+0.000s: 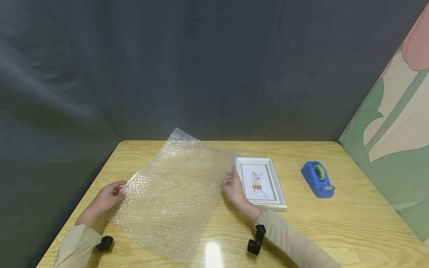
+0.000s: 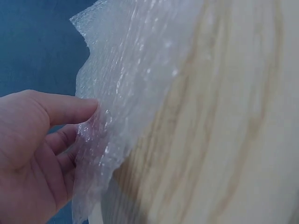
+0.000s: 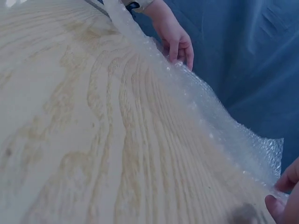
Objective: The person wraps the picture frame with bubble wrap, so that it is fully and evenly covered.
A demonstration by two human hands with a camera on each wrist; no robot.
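Observation:
A clear sheet of bubble wrap (image 1: 171, 193) spreads between both hands over the left half of the table. My left hand (image 1: 108, 197) pinches its left edge; in the left wrist view the thumb (image 2: 79, 109) lies on the near face, with the other fingers behind the sheet. My right hand (image 1: 234, 188) pinches the opposite edge, close beside a white picture frame (image 1: 279, 191). Thumb and fingertip (image 3: 275, 205) of that hand show at the corner of the right wrist view. The frame lies face up, showing a print of a potted plant.
A blue tape dispenser (image 1: 316, 180) with a green roll stands on the wooden table (image 1: 311, 238) at the right. Behind the table hangs a dark curtain (image 1: 214, 74). A flower-patterned panel (image 1: 395, 149) borders the right side. Black straps (image 1: 258, 238) sit at both wrists.

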